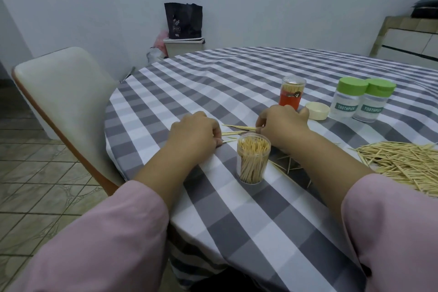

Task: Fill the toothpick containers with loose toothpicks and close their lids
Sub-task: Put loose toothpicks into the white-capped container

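Two hands were seen on the bench (237, 208): left hand (194, 134) and right hand (282, 123) pinched stray toothpicks (239, 128) beyond the open container (253, 157); its packed, lidless body could be toppled by either forearm, scattering sticks.

A grey-and-white checked tablecloth (237, 208) covers the table. The loose toothpicks (403, 163) are pale straw-yellow. Two clear jars (355, 104) carry lime-green lids and teal labels; another container (291, 95) has an orange-red band. The sleeves (106, 244) are pale pink, the bag (183, 20) black.
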